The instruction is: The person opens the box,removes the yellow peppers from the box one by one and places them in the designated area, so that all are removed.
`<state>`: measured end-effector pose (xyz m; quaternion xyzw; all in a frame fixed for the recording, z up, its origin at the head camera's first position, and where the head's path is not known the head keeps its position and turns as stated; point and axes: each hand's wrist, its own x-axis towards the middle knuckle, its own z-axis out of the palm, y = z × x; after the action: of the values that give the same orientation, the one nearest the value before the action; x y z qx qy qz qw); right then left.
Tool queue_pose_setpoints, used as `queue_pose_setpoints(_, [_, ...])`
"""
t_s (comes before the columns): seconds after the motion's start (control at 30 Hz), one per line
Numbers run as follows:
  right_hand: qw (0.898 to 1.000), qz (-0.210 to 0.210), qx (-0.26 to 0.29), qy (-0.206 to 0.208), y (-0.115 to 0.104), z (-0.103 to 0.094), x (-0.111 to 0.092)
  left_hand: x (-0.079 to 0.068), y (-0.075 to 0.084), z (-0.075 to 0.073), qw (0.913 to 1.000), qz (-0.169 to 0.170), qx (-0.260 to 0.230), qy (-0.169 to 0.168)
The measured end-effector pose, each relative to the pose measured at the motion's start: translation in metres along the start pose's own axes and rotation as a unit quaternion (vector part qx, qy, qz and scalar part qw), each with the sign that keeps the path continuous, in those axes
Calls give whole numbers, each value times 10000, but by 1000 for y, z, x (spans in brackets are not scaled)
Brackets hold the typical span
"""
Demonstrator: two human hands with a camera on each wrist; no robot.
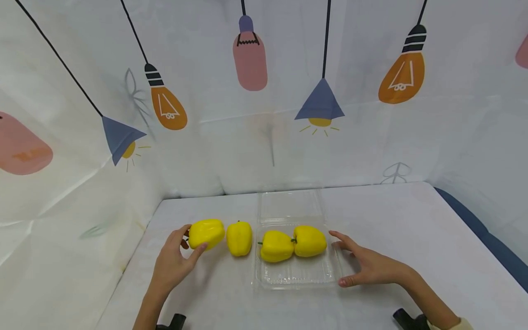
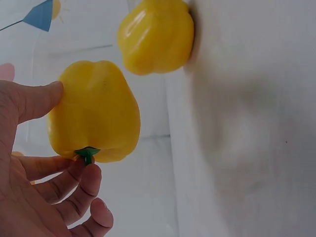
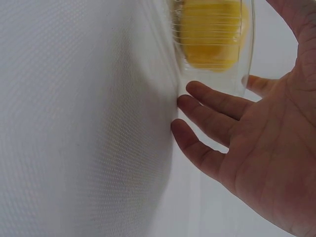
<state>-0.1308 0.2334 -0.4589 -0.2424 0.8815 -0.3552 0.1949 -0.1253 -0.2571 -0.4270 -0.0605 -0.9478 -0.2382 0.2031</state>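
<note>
Yellow bell pepper [image 1: 206, 233], glossy, is held in the left hand [image 1: 175, 261], raised off the surface [image 1: 392, 215] at the left of the work area. Thumb presses one side, fingertips the opposite side near the green stem; the hand is clamped on the pepper.

Just to its right, a second yellow pepper [image 1: 239, 238] rests on the surface, stem end toward the back, outside the clear plastic container [image 1: 288, 277]. The container sits open, its transparent lid [image 1: 290, 206] laid back on the far side. Two further peppers lie within, side by side: the left one [image 1: 276, 247] with its stem pointing left, the right one [image 1: 310, 241] with its stem against its neighbour.

Right hand [image 1: 367, 266]: fingers spread, thumb apart, at the container's right wall, grasping nothing. Contact with the rim seems likely, but the views do not settle it.

Outward: white surface; behind it, a pale backdrop [image 1: 198, 46] printed with hanging lamps and bulbs. Dark blue object [image 1: 491, 238] past the surface's right edge, identity unclear.
</note>
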Motion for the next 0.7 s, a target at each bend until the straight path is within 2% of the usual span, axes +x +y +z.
queue_pose_setpoints(0.17, [10000, -9, 8, 15, 0, -1, 0, 1, -5, 1, 9999, -101, 6, -111])
queue_pose_setpoints(0.37, [10000, 36, 37, 15, -3, -1, 0, 1, -11, 5, 9985, -303, 171, -421])
queue_pose_setpoints(0.7, [9998, 123, 129, -40, -3, -1, -1, 0, -18, 14, 9960, -418, 299, -733])
